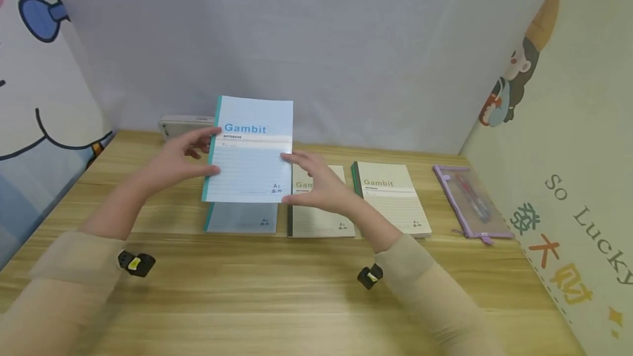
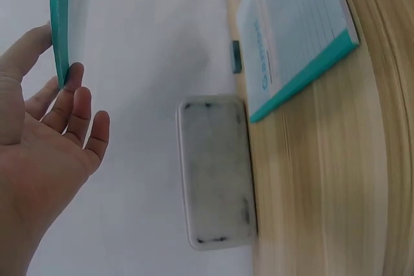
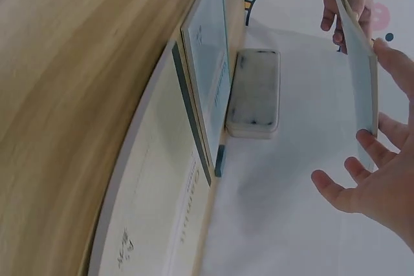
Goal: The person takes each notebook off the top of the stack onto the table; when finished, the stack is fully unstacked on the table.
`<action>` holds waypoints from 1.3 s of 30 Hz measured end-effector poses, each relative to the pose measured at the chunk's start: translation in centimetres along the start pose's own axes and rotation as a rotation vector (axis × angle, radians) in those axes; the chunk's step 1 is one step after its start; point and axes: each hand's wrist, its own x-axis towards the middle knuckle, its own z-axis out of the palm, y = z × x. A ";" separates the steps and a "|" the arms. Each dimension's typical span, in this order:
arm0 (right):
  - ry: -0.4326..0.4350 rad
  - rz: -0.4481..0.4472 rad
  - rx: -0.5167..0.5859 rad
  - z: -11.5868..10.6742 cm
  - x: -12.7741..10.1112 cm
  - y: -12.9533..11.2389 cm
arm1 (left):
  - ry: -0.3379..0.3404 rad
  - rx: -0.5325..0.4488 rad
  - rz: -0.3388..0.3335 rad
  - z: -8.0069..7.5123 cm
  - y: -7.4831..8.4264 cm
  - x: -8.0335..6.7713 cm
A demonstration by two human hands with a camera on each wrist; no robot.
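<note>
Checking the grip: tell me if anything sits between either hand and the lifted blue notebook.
Nothing visible does. The left hand holds the blue notebook at its teal spine edge, the right hand at the opposite edge, both directly on it.

The raised blue notebook [image 1: 249,150] hides the upper part of the blue notebook [image 1: 242,217] lying on the bench [image 1: 306,295]. At 9 o'clock from it, the white box [image 1: 184,125] is partly covered.

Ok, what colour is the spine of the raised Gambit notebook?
Teal green, edging the pale blue lined-cover notebook; clearest in the left wrist view.
</note>
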 end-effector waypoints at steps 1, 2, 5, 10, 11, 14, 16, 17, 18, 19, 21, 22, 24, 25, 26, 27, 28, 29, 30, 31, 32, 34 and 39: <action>-0.004 0.004 -0.002 0.6 0.3 -0.1 | -0.001 0.011 -0.008 -0.3 -0.4 -0.2; -0.007 0.008 -0.003 1.1 0.6 -0.3 | -0.002 0.021 -0.017 -0.6 -0.9 -0.5; -0.023 0.004 -0.006 2.7 1.7 -0.8 | -0.001 0.054 -0.048 -1.5 -2.1 -1.2; -0.043 0.025 0.014 5.3 3.4 -1.6 | 0.014 0.082 -0.103 -2.7 -4.0 -2.2; -0.046 0.032 0.015 5.8 3.7 -1.7 | 0.015 0.076 -0.111 -2.8 -4.5 -2.4; -0.060 0.042 0.008 7.4 4.6 -1.9 | 0.022 0.077 -0.136 -3.3 -5.8 -3.1; -0.073 0.054 0.029 8.4 5.3 -1.9 | 0.021 0.077 -0.150 -3.7 -6.8 -3.6; -0.083 0.061 0.039 9.0 5.6 -1.9 | 0.020 0.083 -0.161 -3.9 -7.2 -3.9; -0.094 0.071 0.056 9.5 5.9 -1.9 | 0.018 0.087 -0.171 -4.0 -7.6 -4.2; -0.103 0.080 0.070 10.0 6.1 -1.9 | 0.011 0.091 -0.179 -4.1 -8.1 -4.4; -0.123 0.088 0.094 11.0 6.6 -1.9 | -0.005 0.096 -0.197 -4.4 -9.1 -4.8; -0.133 0.085 0.094 11.4 6.9 -1.9 | -0.014 0.097 -0.205 -4.5 -9.5 -5.1; -0.146 0.076 0.088 12.3 7.4 -1.9 | -0.034 0.107 -0.228 -4.7 -10.5 -5.4; -0.148 0.074 0.085 12.6 7.6 -1.9 | -0.044 0.116 -0.243 -4.8 -10.9 -5.6; -0.150 0.070 0.082 12.9 7.9 -1.9 | -0.054 0.125 -0.254 -4.8 -11.2 -5.7; -0.150 0.070 0.074 13.2 8.2 -1.9 | -0.060 0.131 -0.267 -4.9 -11.6 -5.8; -0.152 0.069 0.069 13.4 8.5 -1.9 | -0.069 0.131 -0.277 -5.0 -11.9 -5.8; -0.155 0.070 0.062 13.7 8.7 -1.9 | -0.076 0.131 -0.288 -5.0 -12.2 -5.9; -0.157 0.070 0.049 14.0 9.0 -1.9 | -0.085 0.124 -0.294 -5.1 -12.6 -6.0; -0.161 0.068 0.033 14.3 9.3 -1.9 | -0.088 0.120 -0.303 -5.2 -12.8 -6.1; -0.167 0.064 0.010 14.5 9.5 -1.9 | -0.093 0.110 -0.305 -5.2 -13.1 -6.1; -0.170 0.068 -0.029 14.9 9.9 -2.0 | -0.099 0.085 -0.313 -5.3 -13.5 -6.2; -0.170 0.100 -0.170 15.8 10.3 -2.2 | -0.127 0.053 -0.349 -5.2 -14.5 -6.2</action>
